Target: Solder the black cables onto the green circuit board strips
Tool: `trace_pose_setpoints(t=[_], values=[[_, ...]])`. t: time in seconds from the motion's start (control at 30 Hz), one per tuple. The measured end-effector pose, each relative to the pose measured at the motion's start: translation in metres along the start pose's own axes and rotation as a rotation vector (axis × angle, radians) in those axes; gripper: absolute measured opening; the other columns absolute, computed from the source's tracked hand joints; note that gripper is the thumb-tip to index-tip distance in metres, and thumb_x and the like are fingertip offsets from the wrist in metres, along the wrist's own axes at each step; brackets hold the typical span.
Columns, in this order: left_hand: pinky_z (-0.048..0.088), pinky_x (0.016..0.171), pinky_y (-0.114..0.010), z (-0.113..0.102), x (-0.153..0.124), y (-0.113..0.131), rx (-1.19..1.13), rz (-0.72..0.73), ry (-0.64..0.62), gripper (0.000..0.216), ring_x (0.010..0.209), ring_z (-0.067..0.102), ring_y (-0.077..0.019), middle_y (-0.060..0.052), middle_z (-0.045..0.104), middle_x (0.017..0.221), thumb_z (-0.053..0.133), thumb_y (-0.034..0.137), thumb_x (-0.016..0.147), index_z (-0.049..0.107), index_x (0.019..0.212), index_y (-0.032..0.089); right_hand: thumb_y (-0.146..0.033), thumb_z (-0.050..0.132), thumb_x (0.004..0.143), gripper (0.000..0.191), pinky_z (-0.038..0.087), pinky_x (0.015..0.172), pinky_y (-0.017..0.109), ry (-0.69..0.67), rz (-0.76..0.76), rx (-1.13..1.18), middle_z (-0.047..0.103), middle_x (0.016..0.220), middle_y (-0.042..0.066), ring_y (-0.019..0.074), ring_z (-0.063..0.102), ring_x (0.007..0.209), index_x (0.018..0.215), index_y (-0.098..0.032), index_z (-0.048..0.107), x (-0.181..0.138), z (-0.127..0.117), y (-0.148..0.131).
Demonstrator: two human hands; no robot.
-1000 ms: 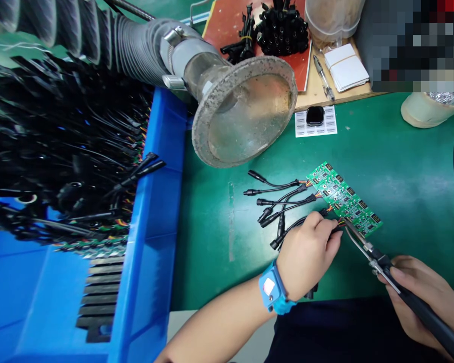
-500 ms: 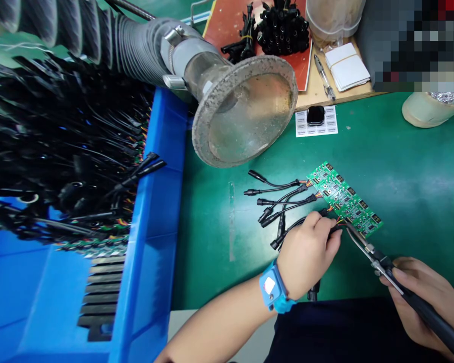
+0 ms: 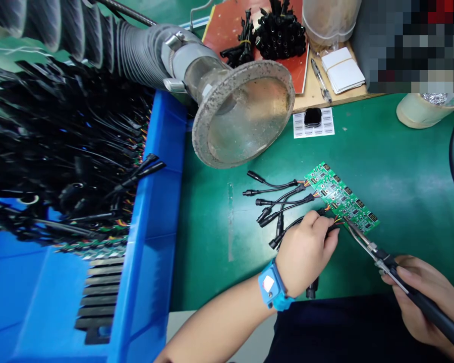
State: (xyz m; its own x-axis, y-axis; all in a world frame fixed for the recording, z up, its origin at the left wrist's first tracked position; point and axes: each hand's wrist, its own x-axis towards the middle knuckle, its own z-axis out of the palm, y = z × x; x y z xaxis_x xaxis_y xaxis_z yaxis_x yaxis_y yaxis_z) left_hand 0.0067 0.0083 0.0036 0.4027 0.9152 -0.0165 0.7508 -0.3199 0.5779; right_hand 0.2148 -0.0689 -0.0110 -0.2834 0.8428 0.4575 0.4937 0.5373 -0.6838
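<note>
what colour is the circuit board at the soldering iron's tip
The circuit board is green, showing best in the head view.

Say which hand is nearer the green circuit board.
Left. The left hand holds a black cable just off the wired edge of the circuit board; the right hand is farther off, lower right, holding a soldering iron.

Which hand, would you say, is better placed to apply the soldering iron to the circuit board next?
Likely the right hand: it holds the soldering iron, pointed at the wired edge of the circuit board. The left hand is occupied with a cable.
</note>
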Motion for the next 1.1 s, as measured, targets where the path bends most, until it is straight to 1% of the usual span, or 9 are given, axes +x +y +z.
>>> trace_pose_setpoints(t=[0.13,0.27,0.37,0.47,0.6,0.7,0.8,0.9,1.1], values=[[0.055,0.058,-0.031,0.000,0.000,0.000,0.010,0.000,-0.004,0.018,0.061,0.059,-0.0148,-0.006,0.058,0.083,0.049,0.025,0.086,0.062,0.094,0.014,0.002,0.053,0.074,0.058,0.053,0.062,0.034,-0.003,0.011,-0.002,0.063,0.075,0.002,0.0176,0.062,0.076,0.128,-0.017,0.043,0.000,0.001,-0.002],[0.055,0.059,-0.031,-0.001,0.000,0.001,0.032,0.009,-0.010,0.018,0.062,0.060,-0.0156,-0.006,0.058,0.083,0.049,0.024,0.086,0.062,0.094,0.014,0.000,0.054,0.075,0.049,0.054,0.063,0.034,0.022,0.036,-0.031,0.063,0.080,0.003,0.0170,0.062,0.074,0.120,-0.018,0.049,0.003,0.003,-0.003],[0.055,0.060,-0.031,-0.001,-0.001,0.000,0.048,0.020,-0.006,0.019,0.063,0.060,-0.0161,-0.006,0.059,0.084,0.049,0.025,0.086,0.062,0.095,0.015,-0.003,0.053,0.077,0.043,0.054,0.060,0.031,-0.037,0.046,-0.050,0.064,0.082,0.003,0.0154,0.062,0.070,0.117,-0.020,0.049,0.004,0.003,-0.002],[0.055,0.059,-0.031,0.001,-0.001,0.000,0.056,0.026,-0.001,0.019,0.063,0.060,-0.0158,-0.005,0.059,0.085,0.049,0.025,0.086,0.062,0.096,0.017,-0.003,0.052,0.078,0.044,0.054,0.059,0.030,-0.073,0.033,-0.072,0.065,0.079,0.003,0.0150,0.062,0.068,0.119,-0.019,0.047,0.002,0.004,0.000],[0.054,0.057,-0.030,0.001,-0.001,-0.001,0.055,0.020,-0.006,0.018,0.061,0.059,-0.0157,-0.005,0.058,0.084,0.051,0.026,0.085,0.064,0.096,0.017,-0.002,0.055,0.076,0.046,0.053,0.061,0.030,-0.056,0.035,-0.080,0.064,0.074,0.002,0.0155,0.061,0.067,0.119,-0.017,0.049,-0.004,0.007,0.002],[0.052,0.056,-0.028,0.000,0.001,-0.001,0.007,0.005,-0.029,0.016,0.058,0.057,-0.0136,-0.004,0.057,0.082,0.054,0.025,0.084,0.065,0.094,0.018,0.000,0.056,0.074,0.049,0.053,0.064,0.032,-0.036,0.026,-0.066,0.064,0.076,0.003,0.0159,0.061,0.070,0.120,-0.016,0.048,-0.006,0.008,0.002],[0.051,0.054,-0.027,-0.002,0.002,-0.002,-0.044,-0.016,-0.046,0.015,0.055,0.055,-0.0115,-0.003,0.056,0.082,0.057,0.024,0.082,0.066,0.093,0.018,-0.002,0.055,0.075,0.047,0.052,0.063,0.032,-0.048,0.015,-0.080,0.063,0.076,0.003,0.0162,0.061,0.070,0.119,-0.016,0.048,-0.006,0.009,0.003],[0.050,0.054,-0.027,-0.002,0.003,-0.002,-0.057,-0.021,-0.044,0.014,0.055,0.054,-0.0116,-0.003,0.056,0.081,0.057,0.023,0.081,0.066,0.091,0.018,-0.004,0.053,0.077,0.044,0.051,0.060,0.031,-0.076,0.028,-0.091,0.062,0.073,0.002,0.0153,0.060,0.066,0.118,-0.017,0.046,-0.005,0.010,0.003],[0.050,0.054,-0.026,-0.003,0.003,0.000,-0.070,-0.040,-0.049,0.013,0.055,0.054,-0.0116,-0.003,0.057,0.079,0.057,0.022,0.081,0.066,0.089,0.017,-0.004,0.053,0.078,0.043,0.050,0.061,0.032,-0.085,0.014,-0.128,0.058,0.067,-0.001,0.0157,0.059,0.065,0.118,-0.017,0.044,-0.006,0.013,0.002]])
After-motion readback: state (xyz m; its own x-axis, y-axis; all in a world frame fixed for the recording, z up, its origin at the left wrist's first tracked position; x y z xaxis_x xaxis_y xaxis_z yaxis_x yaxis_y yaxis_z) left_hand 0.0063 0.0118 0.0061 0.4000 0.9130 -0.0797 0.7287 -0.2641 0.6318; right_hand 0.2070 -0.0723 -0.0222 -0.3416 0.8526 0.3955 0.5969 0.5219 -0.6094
